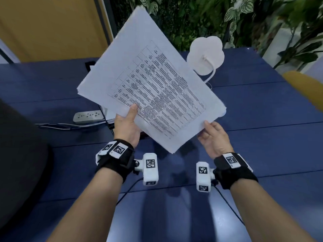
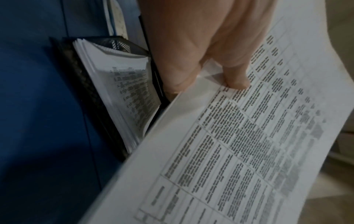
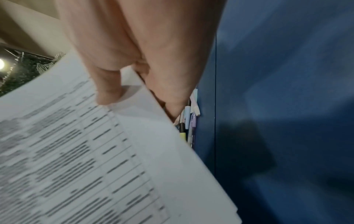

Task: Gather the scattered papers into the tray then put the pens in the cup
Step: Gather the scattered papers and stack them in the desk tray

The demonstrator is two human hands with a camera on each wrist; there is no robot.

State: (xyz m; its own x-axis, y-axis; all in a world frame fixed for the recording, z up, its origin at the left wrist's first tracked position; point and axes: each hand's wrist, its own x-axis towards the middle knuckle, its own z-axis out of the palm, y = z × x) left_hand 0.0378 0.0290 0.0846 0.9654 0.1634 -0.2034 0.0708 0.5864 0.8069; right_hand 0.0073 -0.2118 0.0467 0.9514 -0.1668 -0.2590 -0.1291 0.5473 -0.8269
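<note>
2 hands: left hand and right hand each pinch the papers, thumbs on top
Papers: raised, tilted above the blue table
Tray: black mesh, holding sheets
Pens: on the table

Stack of printed table sheets raised tilted above blue table, black mesh tray already holding papers, pens lying clustered together
</note>
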